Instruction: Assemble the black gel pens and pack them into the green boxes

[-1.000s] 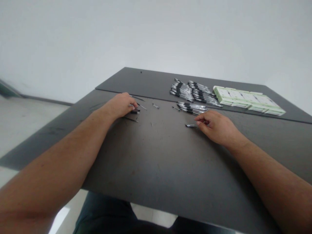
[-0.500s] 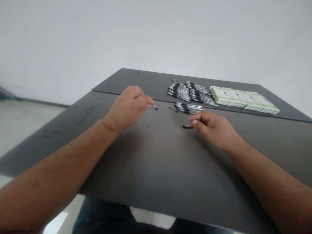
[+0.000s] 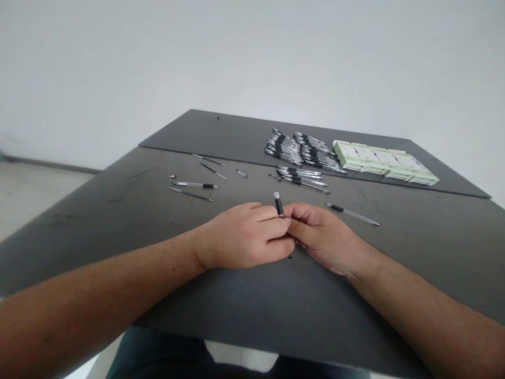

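Near the middle of the table my left hand (image 3: 250, 237) and my right hand (image 3: 325, 237) meet, fingers closed together around a pen (image 3: 278, 204). Its black rubber grip and clear tip point upward and away from me; most of the barrel is hidden by the fingers. A small dark end pokes out below the hands. Just beyond my right hand lies another clear pen with a black grip (image 3: 353, 214). To the far left of my left hand are a pen (image 3: 193, 185), thin refills (image 3: 191, 194) and a small clear cap (image 3: 242, 173).
A short row of pens (image 3: 302, 176) lies ahead, with larger piles of pens (image 3: 284, 147) behind it. Several green-and-white boxes (image 3: 384, 160) stand at the back right. A seam (image 3: 232, 159) crosses the dark table (image 3: 252, 310).
My hands were apart, the left farther forward with a small piece at its fingertips. They have come together over the pen. Loose pen parts at left, earlier behind my left hand, now show.
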`<control>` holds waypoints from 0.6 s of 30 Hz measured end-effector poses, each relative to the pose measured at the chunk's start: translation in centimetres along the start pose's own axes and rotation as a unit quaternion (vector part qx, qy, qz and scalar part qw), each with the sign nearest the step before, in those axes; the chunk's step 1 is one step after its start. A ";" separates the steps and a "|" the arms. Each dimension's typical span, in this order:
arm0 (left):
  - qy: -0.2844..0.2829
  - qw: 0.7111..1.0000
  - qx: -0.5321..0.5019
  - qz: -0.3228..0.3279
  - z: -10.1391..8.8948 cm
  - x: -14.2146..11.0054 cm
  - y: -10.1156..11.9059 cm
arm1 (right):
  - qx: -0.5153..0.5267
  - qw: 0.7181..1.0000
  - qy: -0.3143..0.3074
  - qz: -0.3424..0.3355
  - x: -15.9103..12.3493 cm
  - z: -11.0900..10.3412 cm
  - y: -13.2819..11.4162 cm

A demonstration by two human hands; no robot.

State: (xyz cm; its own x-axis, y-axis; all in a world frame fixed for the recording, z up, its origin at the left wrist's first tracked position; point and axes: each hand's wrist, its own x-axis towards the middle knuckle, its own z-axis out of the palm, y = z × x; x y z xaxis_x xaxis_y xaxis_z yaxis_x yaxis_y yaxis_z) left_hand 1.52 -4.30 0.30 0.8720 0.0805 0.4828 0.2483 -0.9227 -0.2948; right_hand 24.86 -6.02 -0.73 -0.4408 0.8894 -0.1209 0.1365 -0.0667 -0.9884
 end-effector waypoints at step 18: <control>-0.364 0.850 -0.046 -0.378 -2.8 -8.3 -10.6 | -0.137 0.988 0.067 -0.029 0.3 -2.7 0.1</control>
State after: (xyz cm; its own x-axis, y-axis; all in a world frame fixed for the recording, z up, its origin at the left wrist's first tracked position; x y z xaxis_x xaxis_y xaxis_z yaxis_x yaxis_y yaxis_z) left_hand -9.53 3.82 1.70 0.5154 0.8451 -0.1419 0.8494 -0.5257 -0.0457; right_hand 27.14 -4.50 -0.59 -0.3368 0.9410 -0.0337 0.3575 0.0947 -0.9291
